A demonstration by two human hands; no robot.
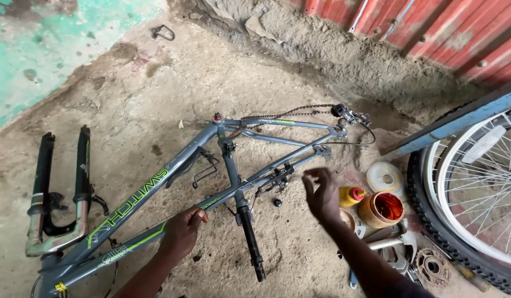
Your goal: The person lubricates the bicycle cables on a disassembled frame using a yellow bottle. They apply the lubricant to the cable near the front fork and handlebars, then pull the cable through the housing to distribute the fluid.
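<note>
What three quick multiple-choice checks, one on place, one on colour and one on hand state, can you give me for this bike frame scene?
1. Where does the suspension fork lie?
A. left of the frame
B. on the wheel
C. against the red wall

2. What colour is the cap of the small yellow bottle?
A. blue
B. red
C. white

3. What is the left hand doing?
A. holding the bottle
B. hanging free in the air
C. resting on the grey bike frame

Answers:
1 A: the fork lies on the ground at the frame's left end.
2 B: its cap is red.
3 C: its fingers curl over a frame tube, while the right hand hovers empty above the ground.
</note>
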